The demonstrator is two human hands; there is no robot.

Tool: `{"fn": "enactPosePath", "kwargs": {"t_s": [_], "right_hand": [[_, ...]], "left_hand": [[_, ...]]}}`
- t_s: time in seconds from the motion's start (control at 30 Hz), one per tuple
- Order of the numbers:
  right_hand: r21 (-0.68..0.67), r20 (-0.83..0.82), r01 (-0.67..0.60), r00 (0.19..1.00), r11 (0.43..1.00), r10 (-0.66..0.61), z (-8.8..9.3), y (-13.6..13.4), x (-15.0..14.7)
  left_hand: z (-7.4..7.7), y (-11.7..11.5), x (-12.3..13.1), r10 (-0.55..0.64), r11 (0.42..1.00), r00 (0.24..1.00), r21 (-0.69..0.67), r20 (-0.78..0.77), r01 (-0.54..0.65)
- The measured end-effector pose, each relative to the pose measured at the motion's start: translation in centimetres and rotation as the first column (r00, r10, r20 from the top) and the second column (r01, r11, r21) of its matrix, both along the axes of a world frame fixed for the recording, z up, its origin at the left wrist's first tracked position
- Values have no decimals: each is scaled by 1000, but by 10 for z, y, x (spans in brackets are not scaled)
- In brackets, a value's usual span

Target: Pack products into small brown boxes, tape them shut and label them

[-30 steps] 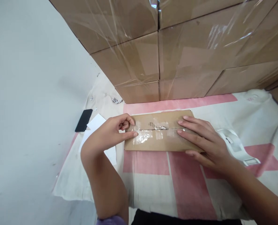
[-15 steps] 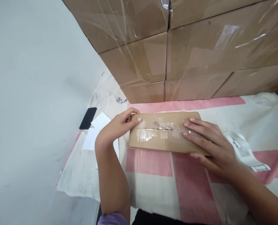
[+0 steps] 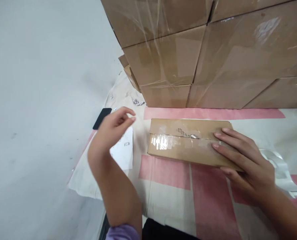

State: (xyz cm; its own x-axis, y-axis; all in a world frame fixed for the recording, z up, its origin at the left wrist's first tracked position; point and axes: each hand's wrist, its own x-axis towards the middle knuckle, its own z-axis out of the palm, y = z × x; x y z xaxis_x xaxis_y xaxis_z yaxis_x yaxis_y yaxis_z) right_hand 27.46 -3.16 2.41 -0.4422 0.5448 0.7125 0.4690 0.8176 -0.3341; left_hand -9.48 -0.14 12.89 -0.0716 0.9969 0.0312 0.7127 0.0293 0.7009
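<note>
A flat brown cardboard box (image 3: 185,141) with clear tape along its seam lies on a pink and cream cloth (image 3: 168,200). My right hand (image 3: 245,156) rests flat on the box's right end, fingers stretched out and pressing on the taped seam. My left hand (image 3: 113,128) hovers to the left of the box, off it, fingers loosely curled and apart, holding nothing. It is above a white sheet of paper (image 3: 123,151).
A tall stack of large cardboard cartons (image 3: 200,53) wrapped in clear film stands just behind the box. A black phone (image 3: 102,118) lies by the white wall at left. A tape dispenser (image 3: 280,170) lies behind my right wrist. Small metal bits (image 3: 138,102) are scattered near the cartons.
My left hand has let go of the box's left end and moved left, away from it. My right hand stays on the box. The view has shifted left.
</note>
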Motion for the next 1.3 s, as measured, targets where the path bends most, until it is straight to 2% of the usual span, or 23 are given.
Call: {"fn": "enactPosePath", "kwargs": {"t_s": [0.07,0.1,0.17,0.23,0.27,0.33,0.37,0.43,0.63,0.77,0.83,1.03,1.3], "right_hand": [[-4,5,4,1000,1000,-4,0,-1,0],[-8,11,3,1000,1000,-3,-1,-1,0],[-18,23,5,1000,1000,-5,-1,-2,0],[-29,26,14,1000,999,-13,-2,-3,0],[-31,23,19,1000,999,-18,-3,-4,0],[-38,13,27,1000,999,-27,-3,-4,0],[-40,5,29,1000,999,-28,-3,-4,0],[-37,-4,26,1000,999,-26,-3,-3,-1],[-46,-3,25,1000,999,-25,-2,-2,-1],[-66,-3,30,1000,997,-30,-2,-4,0],[-75,-1,33,999,997,-33,-3,-4,1],[-73,-14,28,999,997,-29,-3,-3,0],[-72,-18,38,999,997,-39,-2,-4,0]], "left_hand": [[-8,-12,-29,155,982,988,106,9,-155],[-18,-17,-45,200,971,980,135,4,-198],[-49,-22,-73,243,962,968,144,-65,-232],[-89,-24,-95,217,966,966,176,-142,-191],[-109,-24,-103,182,973,965,177,-190,-149],[-141,-24,-110,201,974,936,161,-288,-159],[-152,-24,-111,203,977,921,129,-333,-169],[-163,-23,-108,205,979,893,76,-400,-190],[-160,-15,-103,206,978,882,49,-423,-205],[-158,-20,-114,348,937,850,140,-395,-319],[-158,-27,-121,385,922,838,120,-386,-368],[-158,-38,-131,341,927,855,-9,-392,-374],[-158,-36,-129,366,919,852,3,-374,-394]]}}
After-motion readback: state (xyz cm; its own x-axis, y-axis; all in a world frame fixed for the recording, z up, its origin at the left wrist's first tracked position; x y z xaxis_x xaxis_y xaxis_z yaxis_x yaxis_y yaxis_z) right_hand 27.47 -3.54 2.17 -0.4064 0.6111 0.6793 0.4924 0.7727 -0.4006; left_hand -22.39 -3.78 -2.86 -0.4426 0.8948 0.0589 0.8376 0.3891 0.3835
